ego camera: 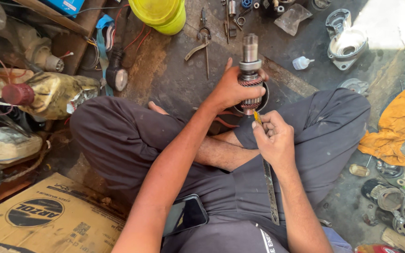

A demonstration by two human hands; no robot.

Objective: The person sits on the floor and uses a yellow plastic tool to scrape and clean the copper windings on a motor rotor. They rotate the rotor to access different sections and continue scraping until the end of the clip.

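Got my left hand [230,89] wrapped tight around the motor armature [250,75], keeping it upright over the floor [174,79] so my right hand [273,138], pinching the thin blade [269,187], can get at its lower end.

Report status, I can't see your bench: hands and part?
Left hand grips upright motor armature. Right hand holds flat blade, tip at armature's lower end. Nothing between them.

**What the person wears**

The person wears dark grey trousers [118,136] made of loose cloth, with small pale dust spots on the legs. The top [240,236] is also dark grey, and it has white stripes and white print near the hem. Both forearms are bare, without sleeves, and both hands [230,89] are without gloves.
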